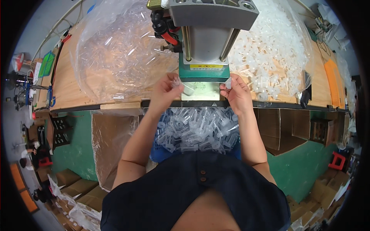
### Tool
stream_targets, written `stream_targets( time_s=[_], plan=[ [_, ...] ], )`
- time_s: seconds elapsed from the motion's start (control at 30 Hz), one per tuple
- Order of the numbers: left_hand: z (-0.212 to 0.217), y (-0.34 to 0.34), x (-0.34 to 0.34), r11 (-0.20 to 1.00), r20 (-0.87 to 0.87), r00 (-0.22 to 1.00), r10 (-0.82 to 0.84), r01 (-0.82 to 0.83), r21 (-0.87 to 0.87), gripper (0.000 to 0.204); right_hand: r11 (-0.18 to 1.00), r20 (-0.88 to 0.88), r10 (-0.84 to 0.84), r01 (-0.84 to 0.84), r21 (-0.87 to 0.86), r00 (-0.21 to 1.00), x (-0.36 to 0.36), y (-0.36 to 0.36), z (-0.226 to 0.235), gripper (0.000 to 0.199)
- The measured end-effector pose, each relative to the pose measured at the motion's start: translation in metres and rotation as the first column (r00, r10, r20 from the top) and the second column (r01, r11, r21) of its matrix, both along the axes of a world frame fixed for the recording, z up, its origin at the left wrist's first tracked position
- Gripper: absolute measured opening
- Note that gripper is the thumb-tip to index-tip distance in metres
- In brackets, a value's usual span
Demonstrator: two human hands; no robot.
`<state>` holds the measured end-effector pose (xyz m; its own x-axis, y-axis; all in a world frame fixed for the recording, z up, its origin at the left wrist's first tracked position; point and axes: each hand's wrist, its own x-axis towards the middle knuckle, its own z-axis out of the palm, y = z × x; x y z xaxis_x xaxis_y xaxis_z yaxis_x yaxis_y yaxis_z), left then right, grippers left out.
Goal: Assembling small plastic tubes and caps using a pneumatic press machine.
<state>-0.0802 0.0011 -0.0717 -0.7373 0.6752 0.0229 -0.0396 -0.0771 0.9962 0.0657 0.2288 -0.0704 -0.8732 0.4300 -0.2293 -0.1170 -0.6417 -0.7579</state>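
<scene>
Two hands at work, one to either side of a press (208, 42) on the counter (66, 90). Left hand (168, 91): fingers and thumb closed on a clear plastic piece (177, 82), next to the near left corner of the green press head (204, 75). Just right of the left thumb, over the pale plate (208, 91), a clear rounded part (189, 91); whether joined to the held piece, cannot tell. Right hand (238, 91): thumb and fingertips pinched on a small whitish plastic piece (228, 83), beside the head's right corner.

Beyond the left hand, a spread of clear plastic parts (115, 54) in thin film; beyond the right, a heap of small white parts (277, 57). Below both hands, between the forearms, a blue basket (155, 153) filled with clear plastic pieces (196, 129).

For good handling, in judgement: grip light and near the edges, to avoid flexing thin plastic. Seat each piece square and flat on the plate, centred under the head, with no tilt. Check alignment from above before any pressing. Keep fingertips well outside the head's footprint; left thumb apparently closest to the plate, so first to watch. Likely faults: crooked seating, slipping of smooth plastic, pinched fingers.
</scene>
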Motion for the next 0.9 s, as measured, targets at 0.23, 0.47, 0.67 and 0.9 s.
stream_targets(
  time_s=[0.23,0.47,0.67,0.9],
  plan=[
    [-0.013,0.027,0.041,0.95,0.343,0.916,-0.21,0.107,0.294,0.046,0.979,0.043,0.194,-0.196,0.059,0.98,-0.001,-0.031,0.027,0.016],
    [-0.003,0.045,0.024,0.927,-0.552,0.799,-0.239,0.018,-0.375,0.051,0.856,0.119,0.078,-0.127,0.501,0.99,-0.016,-0.032,0.019,0.016],
    [-0.041,0.052,0.01,0.9,-0.523,0.841,-0.138,-0.114,-0.421,0.053,0.022,0.07,-0.418,-0.067,0.998,0.906,-0.034,0.012,0.008,0.02],
    [0.007,0.037,0.016,0.733,-0.46,0.732,-0.501,0.077,-0.676,0.055,-0.176,0.331,-0.376,-0.417,0.892,0.866,-0.044,0.014,-0.005,0.025]
  ],
)
